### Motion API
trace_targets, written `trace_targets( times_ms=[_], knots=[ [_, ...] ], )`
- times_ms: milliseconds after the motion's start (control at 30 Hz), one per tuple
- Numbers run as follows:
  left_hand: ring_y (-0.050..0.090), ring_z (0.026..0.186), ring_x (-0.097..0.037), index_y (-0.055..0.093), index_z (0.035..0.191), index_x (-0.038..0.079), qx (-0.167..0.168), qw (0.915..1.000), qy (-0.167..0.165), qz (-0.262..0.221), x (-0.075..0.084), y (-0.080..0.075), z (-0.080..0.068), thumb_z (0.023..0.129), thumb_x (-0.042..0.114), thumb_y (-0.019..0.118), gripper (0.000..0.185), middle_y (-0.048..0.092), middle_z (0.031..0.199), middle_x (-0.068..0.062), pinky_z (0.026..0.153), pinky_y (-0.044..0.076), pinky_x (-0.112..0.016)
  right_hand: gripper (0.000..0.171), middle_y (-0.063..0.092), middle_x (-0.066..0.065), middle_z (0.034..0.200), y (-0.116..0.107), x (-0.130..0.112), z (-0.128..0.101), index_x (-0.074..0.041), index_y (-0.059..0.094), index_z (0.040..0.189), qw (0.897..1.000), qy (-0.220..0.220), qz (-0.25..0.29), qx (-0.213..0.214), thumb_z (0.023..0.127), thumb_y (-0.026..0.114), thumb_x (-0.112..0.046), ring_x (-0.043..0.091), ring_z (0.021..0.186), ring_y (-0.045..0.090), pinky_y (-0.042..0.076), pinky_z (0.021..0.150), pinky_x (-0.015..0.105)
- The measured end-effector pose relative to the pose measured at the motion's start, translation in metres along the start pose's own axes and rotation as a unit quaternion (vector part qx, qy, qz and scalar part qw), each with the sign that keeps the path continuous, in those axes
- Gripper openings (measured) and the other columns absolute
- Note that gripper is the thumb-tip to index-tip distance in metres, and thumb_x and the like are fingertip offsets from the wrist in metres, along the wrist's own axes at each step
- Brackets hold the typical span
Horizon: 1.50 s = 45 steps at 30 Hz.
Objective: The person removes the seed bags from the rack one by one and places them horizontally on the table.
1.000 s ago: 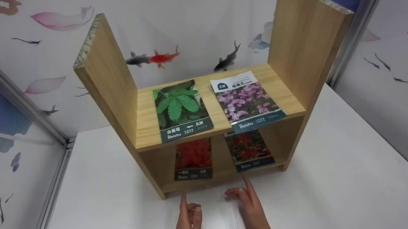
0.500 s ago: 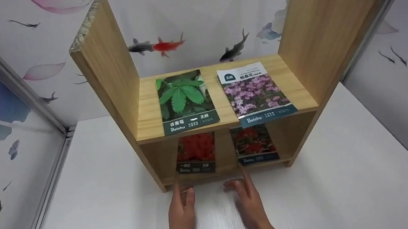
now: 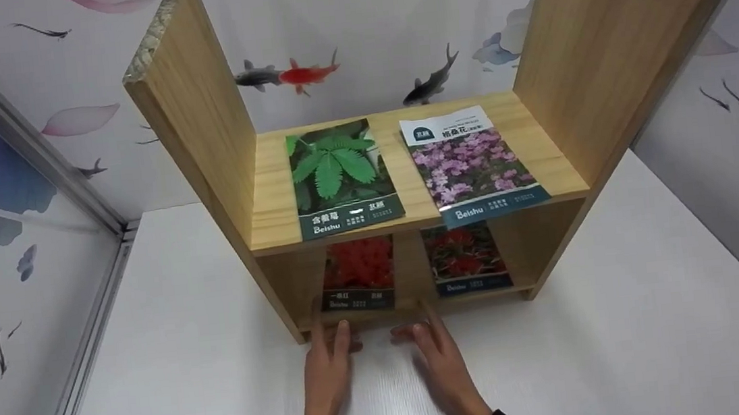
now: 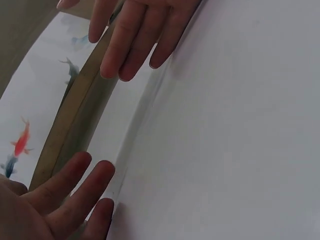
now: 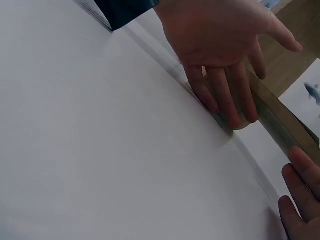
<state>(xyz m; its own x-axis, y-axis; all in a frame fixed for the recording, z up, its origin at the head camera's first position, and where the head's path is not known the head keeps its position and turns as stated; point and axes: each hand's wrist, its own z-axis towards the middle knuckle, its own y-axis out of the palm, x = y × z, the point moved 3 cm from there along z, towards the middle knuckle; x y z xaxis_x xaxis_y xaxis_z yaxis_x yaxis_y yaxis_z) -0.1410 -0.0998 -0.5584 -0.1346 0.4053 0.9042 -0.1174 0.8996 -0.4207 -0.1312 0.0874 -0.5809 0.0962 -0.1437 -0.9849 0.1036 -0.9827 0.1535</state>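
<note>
A wooden shelf (image 3: pixel 405 221) stands on a white table. On its upper board lie a seed packet with a green leaf (image 3: pixel 339 170) and one with pink flowers (image 3: pixel 471 167). Below are two red-flowered packets, a left one (image 3: pixel 358 269) and a right one (image 3: pixel 466 259), partly hidden by the upper board. My left hand (image 3: pixel 326 367), fingers extended, reaches to the lower board near the left packet's corner. Beside it, my right hand (image 3: pixel 442 363) points its index finger at the lower board's front edge. Neither hand holds anything; contact with the wood cannot be told.
Tall side panels, left (image 3: pixel 198 115) and right (image 3: pixel 619 54), rise above the upper board. Behind stands a white wall (image 3: pixel 365 25) printed with fish. The white tabletop (image 3: pixel 167 362) stretches to both sides, with metal-framed walls beyond.
Both hands have moved forward to the lower board's front edge, and more of the sleeves shows. The shelf looks larger and higher in the head view. The packets keep their places on it.
</note>
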Motion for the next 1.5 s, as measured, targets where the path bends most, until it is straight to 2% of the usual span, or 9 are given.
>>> trace_targets(
  times_ms=[167, 300, 500, 767, 900, 1067, 1233, 1400, 1500],
  knots=[
    [0.062, 0.078, -0.015, 0.008, 0.144, 0.023, -0.031, 0.9983, -0.019, -0.046, -0.009, -0.001, 0.005, 0.090, 0.056, 0.033, 0.068, 0.066, 0.083, -0.003, 0.080, 0.043, -0.040, 0.065, 0.057, 0.005, 0.116, 0.007, 0.003, 0.005, -0.031, 0.007, 0.143, 0.998, 0.053, 0.019, 0.000, 0.090, 0.041, -0.049, 0.019, 0.115, 0.047, 0.019, 0.101, 0.052],
    [0.062, 0.074, -0.019, 0.011, 0.144, 0.021, -0.046, 0.9949, -0.012, -0.089, -0.013, -0.003, 0.009, 0.090, 0.054, 0.035, 0.067, 0.065, 0.088, -0.008, 0.066, 0.048, -0.035, 0.072, 0.058, 0.008, 0.115, 0.013, 0.003, 0.011, -0.033, 0.002, 0.142, 0.997, 0.072, 0.026, -0.001, 0.087, 0.044, -0.053, 0.021, 0.113, 0.048, 0.024, 0.101, 0.048],
    [0.064, 0.068, -0.022, 0.008, 0.143, 0.031, -0.049, 0.9915, -0.015, -0.119, -0.013, -0.003, 0.015, 0.088, 0.056, 0.039, 0.068, 0.065, 0.082, -0.011, 0.060, 0.049, -0.036, 0.072, 0.061, 0.009, 0.105, 0.022, 0.003, 0.018, -0.034, 0.004, 0.142, 0.998, 0.042, -0.012, 0.046, 0.087, 0.047, -0.052, 0.024, 0.096, 0.056, 0.040, 0.088, 0.039],
    [0.065, 0.064, -0.022, 0.006, 0.143, 0.034, -0.083, 0.9872, -0.024, -0.134, -0.008, 0.004, 0.018, 0.086, 0.057, 0.041, 0.070, 0.066, 0.082, -0.010, 0.056, 0.049, -0.037, 0.065, 0.064, 0.006, 0.097, 0.029, 0.002, 0.020, -0.039, 0.008, 0.140, 0.993, 0.000, -0.044, 0.111, 0.088, 0.045, -0.051, 0.023, 0.084, 0.059, 0.047, 0.073, 0.037],
    [0.065, 0.066, -0.027, 0.005, 0.141, 0.040, -0.113, 0.9828, -0.012, -0.145, 0.006, 0.004, 0.016, 0.089, 0.049, 0.045, 0.067, 0.064, 0.091, -0.014, 0.056, 0.049, -0.042, 0.063, 0.063, 0.004, 0.101, 0.030, 0.000, 0.021, -0.039, 0.010, 0.140, 0.993, -0.011, -0.035, 0.112, 0.089, 0.046, -0.048, 0.023, 0.086, 0.060, 0.048, 0.072, 0.038],
    [0.064, 0.069, -0.034, 0.005, 0.143, 0.033, -0.130, 0.9794, 0.000, -0.155, 0.027, 0.000, 0.008, 0.091, 0.042, 0.046, 0.067, 0.061, 0.093, -0.020, 0.059, 0.048, -0.047, 0.061, 0.059, 0.005, 0.099, 0.027, -0.001, 0.022, -0.038, 0.018, 0.139, 0.990, 0.004, -0.056, 0.131, 0.087, 0.047, -0.052, 0.024, 0.081, 0.057, 0.047, 0.070, 0.037],
    [0.064, 0.069, -0.034, 0.005, 0.144, 0.030, -0.132, 0.9784, 0.013, -0.158, 0.028, 0.001, 0.005, 0.091, 0.040, 0.046, 0.068, 0.062, 0.094, -0.020, 0.059, 0.048, -0.048, 0.060, 0.062, 0.006, 0.092, 0.024, 0.000, 0.022, -0.036, 0.026, 0.138, 0.989, 0.017, -0.055, 0.136, 0.085, 0.046, -0.055, 0.022, 0.082, 0.058, 0.047, 0.072, 0.037],
    [0.064, 0.070, -0.034, 0.005, 0.144, 0.030, -0.134, 0.9766, 0.023, -0.166, 0.028, 0.002, 0.003, 0.092, 0.037, 0.046, 0.067, 0.064, 0.095, -0.018, 0.059, 0.049, -0.048, 0.050, 0.064, -0.004, 0.100, 0.021, -0.001, 0.021, -0.037, 0.035, 0.133, 0.990, -0.009, -0.058, 0.131, 0.087, 0.045, -0.053, 0.019, 0.087, 0.060, 0.047, 0.071, 0.038],
    [0.064, 0.072, -0.032, 0.007, 0.144, 0.030, -0.126, 0.9770, 0.021, -0.171, 0.028, 0.001, 0.001, 0.092, 0.036, 0.047, 0.065, 0.063, 0.098, -0.017, 0.061, 0.048, -0.049, 0.045, 0.063, -0.005, 0.102, 0.021, -0.001, 0.019, -0.036, 0.042, 0.129, 0.988, -0.017, -0.061, 0.141, 0.087, 0.046, -0.051, 0.021, 0.082, 0.061, 0.048, 0.068, 0.038]
  ],
)
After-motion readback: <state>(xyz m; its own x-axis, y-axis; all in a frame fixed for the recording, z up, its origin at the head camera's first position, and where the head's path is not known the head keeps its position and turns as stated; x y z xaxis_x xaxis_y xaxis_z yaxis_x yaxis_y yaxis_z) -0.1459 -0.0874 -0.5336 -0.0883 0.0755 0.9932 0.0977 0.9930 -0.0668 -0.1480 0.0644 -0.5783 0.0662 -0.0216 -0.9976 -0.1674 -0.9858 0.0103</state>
